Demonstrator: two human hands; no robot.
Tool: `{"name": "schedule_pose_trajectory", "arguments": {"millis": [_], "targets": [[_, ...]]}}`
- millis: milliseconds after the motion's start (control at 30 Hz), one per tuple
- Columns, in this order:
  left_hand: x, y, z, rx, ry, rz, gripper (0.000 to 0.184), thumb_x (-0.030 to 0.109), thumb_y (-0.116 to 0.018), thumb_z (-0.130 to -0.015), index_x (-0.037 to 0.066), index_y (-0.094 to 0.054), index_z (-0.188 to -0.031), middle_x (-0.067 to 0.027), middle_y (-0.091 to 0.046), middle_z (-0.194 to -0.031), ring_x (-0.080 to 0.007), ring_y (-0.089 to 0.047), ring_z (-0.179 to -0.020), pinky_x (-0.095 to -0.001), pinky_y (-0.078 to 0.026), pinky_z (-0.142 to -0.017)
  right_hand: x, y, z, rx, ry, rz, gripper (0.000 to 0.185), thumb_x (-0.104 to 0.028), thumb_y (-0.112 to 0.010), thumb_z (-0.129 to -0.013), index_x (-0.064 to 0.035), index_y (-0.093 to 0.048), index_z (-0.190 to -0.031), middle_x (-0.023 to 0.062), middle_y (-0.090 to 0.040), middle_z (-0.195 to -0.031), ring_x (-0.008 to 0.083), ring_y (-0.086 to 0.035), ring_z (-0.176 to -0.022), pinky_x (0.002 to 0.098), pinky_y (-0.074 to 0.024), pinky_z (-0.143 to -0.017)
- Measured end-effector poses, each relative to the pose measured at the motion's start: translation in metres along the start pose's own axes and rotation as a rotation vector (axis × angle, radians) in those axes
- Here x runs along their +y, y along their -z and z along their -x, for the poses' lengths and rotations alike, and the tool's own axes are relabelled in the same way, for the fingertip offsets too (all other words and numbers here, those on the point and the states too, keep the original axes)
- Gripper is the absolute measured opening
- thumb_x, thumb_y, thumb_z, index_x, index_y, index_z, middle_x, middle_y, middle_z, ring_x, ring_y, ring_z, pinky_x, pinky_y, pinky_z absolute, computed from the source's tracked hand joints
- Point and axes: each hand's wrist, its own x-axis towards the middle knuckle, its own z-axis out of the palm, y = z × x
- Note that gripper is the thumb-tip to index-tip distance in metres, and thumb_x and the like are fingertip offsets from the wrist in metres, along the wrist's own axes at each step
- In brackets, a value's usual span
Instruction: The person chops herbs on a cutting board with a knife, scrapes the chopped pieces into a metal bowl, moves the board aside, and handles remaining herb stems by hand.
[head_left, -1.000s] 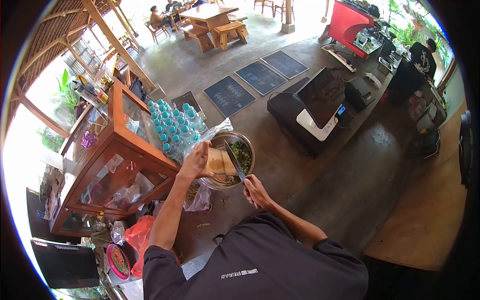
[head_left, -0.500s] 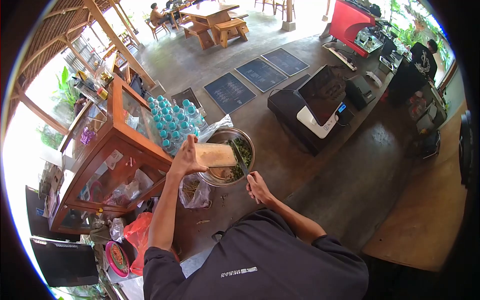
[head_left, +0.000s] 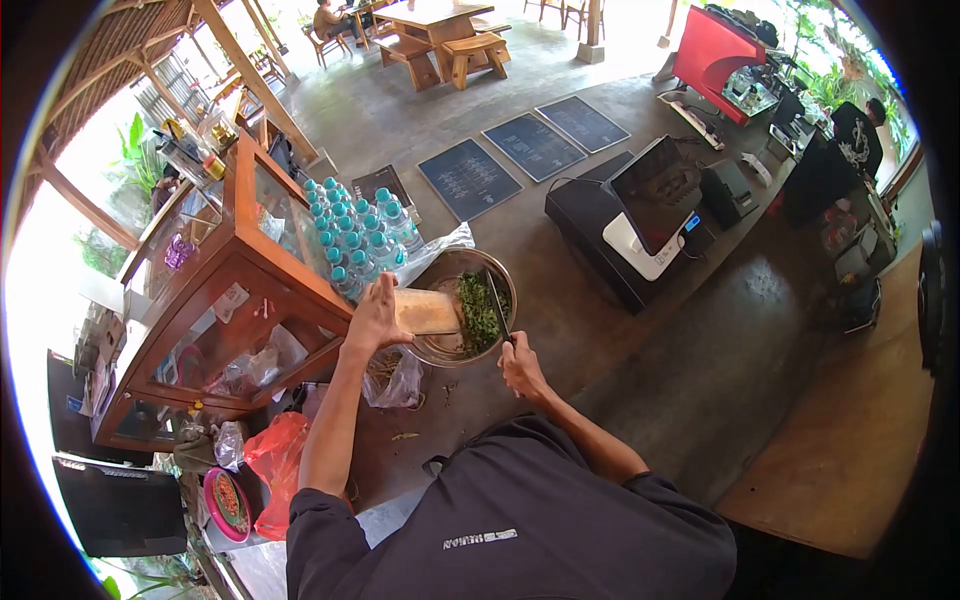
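Note:
My left hand [head_left: 375, 317] grips the near-left end of a wooden cutting board [head_left: 426, 312], which is tilted over a round metal bowl [head_left: 449, 359]. Chopped green leaves [head_left: 479, 312] lie in the right part of the bowl. In my right hand [head_left: 522, 367] is the handle of a knife [head_left: 499, 307]; its dark blade points away from me, over the greens at the bowl's right side. A clear plastic bag [head_left: 398, 383] with thin brownish pieces in it sits beside the bowl, below my left hand.
Several water bottles with blue caps [head_left: 355, 235] stand behind the bowl, next to a wooden glass cabinet [head_left: 250, 290]. A touchscreen register [head_left: 650, 205] is on the right of the counter. A red plastic bag [head_left: 277, 465] and a pink basin [head_left: 227, 505] are at lower left.
The knife has moved off the board's edge to the right, over the bowl. More of the greens now show in the bowl. My left hand still holds the board.

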Motion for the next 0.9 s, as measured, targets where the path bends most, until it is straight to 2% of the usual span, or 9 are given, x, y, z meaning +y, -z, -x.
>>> {"name": "schedule_pose_trajectory", "arguments": {"millis": [33,100,333,400,433,567,667,833,900], "targets": [[-0.003,-0.004,-0.001,-0.053,0.026,-0.026,0.118,0.030,-0.101,-0.049,0.000,-0.031,-0.140,-0.0196,-0.049,-0.135,-0.0407,-0.050,-0.128,-0.0443,-0.043,-0.114,0.005,-0.002,-0.003,-0.002,0.000,0.003,0.027,-0.026,-0.042,-0.108,-0.0041,-0.044,-0.123,0.0095,-0.065,-0.073,0.0219,-0.062,-0.053,0.0386,-0.0512,-0.048],[-0.018,-0.024,-0.003,-0.015,-0.029,-0.060,0.123,0.030,-0.101,-0.049,-0.002,-0.027,-0.143,-0.0202,-0.049,-0.135,-0.0415,-0.049,-0.127,-0.0443,-0.043,-0.114,0.015,-0.005,-0.009,-0.023,0.004,0.018,0.030,-0.025,-0.042,-0.108,-0.0052,-0.043,-0.130,0.0076,-0.064,-0.076,0.0176,-0.058,-0.050,0.0357,-0.0465,-0.037],[-0.037,-0.065,-0.008,0.103,-0.212,-0.127,0.137,0.031,-0.102,-0.051,-0.008,-0.015,-0.149,-0.0205,-0.049,-0.136,-0.0424,-0.049,-0.127,-0.0438,-0.046,-0.111,0.012,-0.001,-0.009,-0.048,0.040,0.044,0.030,-0.025,-0.044,-0.108,-0.0044,-0.043,-0.131,0.0088,-0.066,-0.078,0.0185,-0.058,-0.049,0.0365,-0.0489,-0.043],[-0.035,-0.064,-0.013,0.047,-0.173,-0.119,0.136,0.032,-0.102,-0.051,-0.009,-0.016,-0.149,-0.0206,-0.049,-0.138,-0.0423,-0.049,-0.128,-0.0438,-0.046,-0.111,0.014,-0.002,-0.015,0.055,0.103,0.080,0.031,-0.025,-0.045,-0.108,-0.0039,-0.044,-0.130,0.0094,-0.067,-0.079,0.0191,-0.059,-0.049,0.0376,-0.0499,-0.043],[-0.034,-0.062,-0.015,-0.010,-0.135,-0.109,0.136,0.032,-0.102,-0.051,-0.010,-0.016,-0.148,-0.0206,-0.049,-0.139,-0.0422,-0.049,-0.128,-0.0437,-0.046,-0.111,0.012,0.000,-0.015,0.055,0.104,0.080,0.031,-0.025,-0.045,-0.108,-0.0039,-0.044,-0.130,0.0094,-0.067,-0.079,0.0191,-0.059,-0.049,0.0376,-0.0499,-0.043],[-0.040,-0.066,-0.022,0.002,-0.163,-0.062,0.136,0.032,-0.102,-0.051,-0.010,-0.016,-0.148,-0.0222,-0.050,-0.138,-0.0420,-0.050,-0.127,-0.0439,-0.046,-0.111,0.014,0.003,-0.018,-0.008,0.032,0.171,0.032,-0.024,-0.045,-0.108,-0.0018,-0.044,-0.130,0.0098,-0.068,-0.079,0.0200,-0.061,-0.050,0.0388,-0.0516,-0.044],[-0.044,-0.067,-0.029,0.051,-0.205,-0.049,0.127,0.030,-0.102,-0.050,-0.005,-0.024,-0.144,-0.0224,-0.051,-0.134,-0.0422,-0.051,-0.126,-0.0451,-0.046,-0.110,0.007,0.003,-0.017,-0.038,0.030,0.186,0.033,-0.024,-0.045,-0.107,-0.0006,-0.044,-0.130,0.0110,-0.069,-0.080,0.0215,-0.063,-0.052,0.0397,-0.0524,-0.045],[-0.029,-0.039,-0.040,-0.032,-0.049,-0.061,0.106,0.027,-0.101,-0.050,0.004,-0.036,-0.130,-0.0210,-0.054,-0.128,-0.0426,-0.054,-0.123,-0.0476,-0.051,-0.105,-0.002,0.007,-0.024,0.021,0.097,0.229,0.033,-0.024,-0.045,-0.107,0.0009,-0.044,-0.130,0.0169,-0.070,-0.078,0.0283,-0.066,-0.052,0.0431,-0.0539,-0.046],[-0.027,-0.036,-0.047,-0.035,-0.047,-0.070,0.106,0.026,-0.101,-0.049,0.004,-0.036,-0.130,-0.0208,-0.055,-0.126,-0.0427,-0.054,-0.123,-0.0476,-0.052,-0.105,0.002,0.007,-0.036,0.097,0.216,0.429,0.034,-0.023,-0.045,-0.107,0.0022,-0.044,-0.130,0.0217,-0.069,-0.073,0.0339,-0.066,-0.050,0.0460,-0.0540,-0.046]]}}
